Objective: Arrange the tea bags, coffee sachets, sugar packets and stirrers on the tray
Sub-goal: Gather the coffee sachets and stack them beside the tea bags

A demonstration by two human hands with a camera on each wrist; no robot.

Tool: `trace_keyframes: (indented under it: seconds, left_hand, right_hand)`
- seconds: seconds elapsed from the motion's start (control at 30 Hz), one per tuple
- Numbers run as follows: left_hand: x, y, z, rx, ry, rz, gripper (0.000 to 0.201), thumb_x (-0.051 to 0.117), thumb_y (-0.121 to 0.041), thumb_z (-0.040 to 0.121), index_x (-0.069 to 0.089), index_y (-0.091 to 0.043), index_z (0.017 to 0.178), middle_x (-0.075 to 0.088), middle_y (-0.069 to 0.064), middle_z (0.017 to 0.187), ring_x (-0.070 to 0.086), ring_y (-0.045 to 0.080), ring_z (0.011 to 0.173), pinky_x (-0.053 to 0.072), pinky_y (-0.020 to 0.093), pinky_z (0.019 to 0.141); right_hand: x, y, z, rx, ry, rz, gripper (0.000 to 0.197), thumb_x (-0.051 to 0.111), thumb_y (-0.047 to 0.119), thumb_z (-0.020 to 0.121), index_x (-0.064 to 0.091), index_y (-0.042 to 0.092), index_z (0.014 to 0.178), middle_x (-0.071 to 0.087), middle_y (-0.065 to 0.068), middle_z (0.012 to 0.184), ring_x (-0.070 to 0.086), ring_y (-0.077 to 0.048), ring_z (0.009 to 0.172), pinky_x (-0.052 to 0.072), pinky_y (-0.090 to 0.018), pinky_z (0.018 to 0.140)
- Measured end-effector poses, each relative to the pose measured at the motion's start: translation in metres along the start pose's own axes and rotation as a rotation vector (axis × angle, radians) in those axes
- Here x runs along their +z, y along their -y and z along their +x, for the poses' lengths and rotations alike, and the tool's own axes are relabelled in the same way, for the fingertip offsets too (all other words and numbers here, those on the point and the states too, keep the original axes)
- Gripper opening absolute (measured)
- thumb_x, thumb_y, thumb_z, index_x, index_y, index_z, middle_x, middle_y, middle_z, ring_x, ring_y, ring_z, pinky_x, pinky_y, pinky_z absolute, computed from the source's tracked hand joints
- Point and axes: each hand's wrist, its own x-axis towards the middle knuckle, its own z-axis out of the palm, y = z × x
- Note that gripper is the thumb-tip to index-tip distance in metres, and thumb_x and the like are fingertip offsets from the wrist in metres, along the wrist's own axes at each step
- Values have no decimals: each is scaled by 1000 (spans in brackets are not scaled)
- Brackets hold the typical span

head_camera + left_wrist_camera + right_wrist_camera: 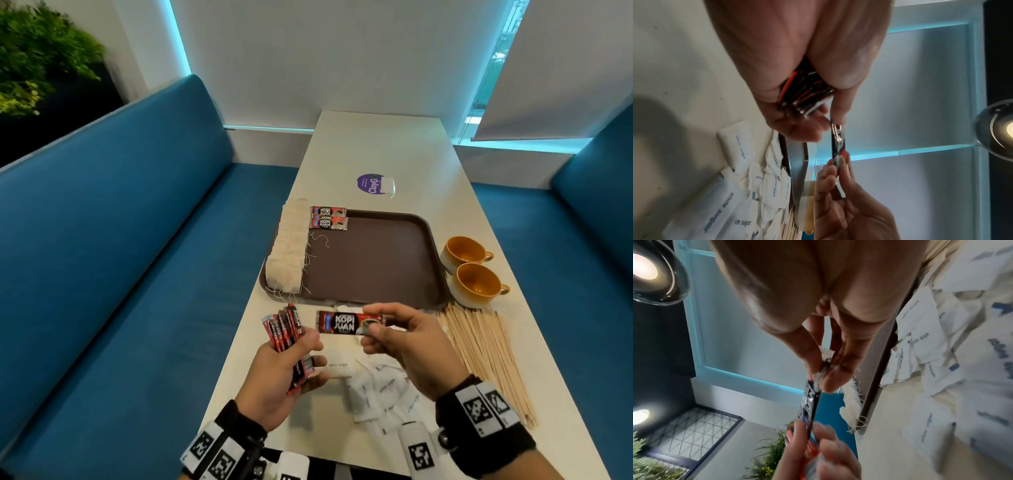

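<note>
A brown tray [376, 260] lies on the white table, with a row of tea bags [289, 246] along its left edge and two red coffee sachets [328, 217] at its far left corner. My left hand [294, 363] grips a fanned bundle of coffee sachets [286, 334] near the table's left edge. My right hand [371, 327] pinches one coffee sachet [342, 322] by its right end, held flat above the table in front of the tray. White sugar packets [383, 387] lie scattered under both hands. Wooden stirrers [486, 349] lie in a pile to the right.
Two orange-lined cups [472, 270] stand right of the tray. A purple sticker [370, 183] and a small clear item lie beyond the tray. Blue benches flank the table on both sides.
</note>
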Motion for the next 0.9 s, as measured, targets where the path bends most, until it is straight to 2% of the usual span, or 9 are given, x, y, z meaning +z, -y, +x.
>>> trace_keyframes:
  seconds: [0.1, 0.2, 0.3, 0.43, 0.5, 0.6, 0.77, 0.87, 0.9]
  left_hand:
    - [-17, -2, 10, -96, 5, -112, 36, 67, -2, 80, 64, 1, 116, 68, 15, 90, 69, 32, 78, 60, 42, 63]
    - [-36, 0, 22, -149, -25, -86, 34, 50, 9, 90, 66, 3, 120, 72, 20, 98, 73, 38, 88, 62, 45, 66]
    - [-50, 4, 34, -179, -72, -31, 32, 50, 10, 94, 69, 3, 118, 74, 25, 108, 74, 41, 96, 62, 51, 73]
    - [-59, 0, 45, -239, -60, -17, 33, 51, 18, 91, 69, 6, 116, 73, 27, 111, 72, 48, 98, 59, 59, 78]
    - [-62, -4, 50, -277, -34, -28, 33, 50, 21, 91, 68, 9, 116, 72, 30, 111, 71, 52, 98, 59, 62, 78]
    - [-68, -8, 58, -347, 10, -39, 36, 52, 25, 87, 66, 11, 118, 69, 34, 114, 66, 58, 102, 50, 71, 93]
    - [-76, -11, 67, -385, 40, 10, 32, 53, 27, 87, 69, 13, 110, 71, 33, 109, 71, 53, 95, 61, 54, 71]
    - [-83, -9, 73, -368, 51, 67, 34, 55, 23, 89, 65, 11, 118, 71, 30, 113, 70, 52, 101, 54, 58, 93]
    - [-84, -8, 74, -365, 52, 86, 34, 56, 21, 89, 64, 9, 120, 72, 29, 114, 70, 51, 102, 54, 57, 93]
  right_hand:
    - [-1, 16, 34, 3, -45, 23, 26, 68, -12, 87, 73, -1, 109, 73, -26, 93, 69, -36, 76, 64, -41, 72]
    - [0, 28, 88, 6, -146, 39, 29, 76, -7, 81, 71, -1, 109, 73, -23, 90, 68, -32, 73, 63, -38, 70]
    - [2, 29, 154, 0, -209, 47, 28, 78, -9, 79, 69, -5, 105, 71, -23, 91, 65, -30, 69, 61, -30, 62]
    - [3, 18, 233, 16, -250, -91, 24, 81, -6, 79, 71, 4, 97, 73, -29, 104, 69, -30, 70, 62, -26, 61]
    - [5, 14, 261, 32, -260, -182, 28, 84, -3, 78, 71, 5, 102, 75, -23, 101, 72, -29, 75, 63, -25, 61]
    - [9, 8, 294, 76, -261, -283, 32, 85, 0, 78, 71, 4, 106, 76, -15, 92, 73, -22, 71, 63, -25, 59]
    - [13, -2, 332, 107, -269, -417, 29, 89, 4, 74, 73, 8, 98, 77, -14, 92, 74, -20, 74, 64, -29, 65]
    - [12, -4, 343, 124, -292, -511, 29, 93, 11, 71, 75, 12, 95, 78, -11, 88, 76, -19, 74, 63, -28, 66]
    - [12, -3, 345, 128, -294, -538, 30, 93, 13, 71, 76, 12, 95, 77, -10, 87, 75, -18, 71, 62, -27, 64]
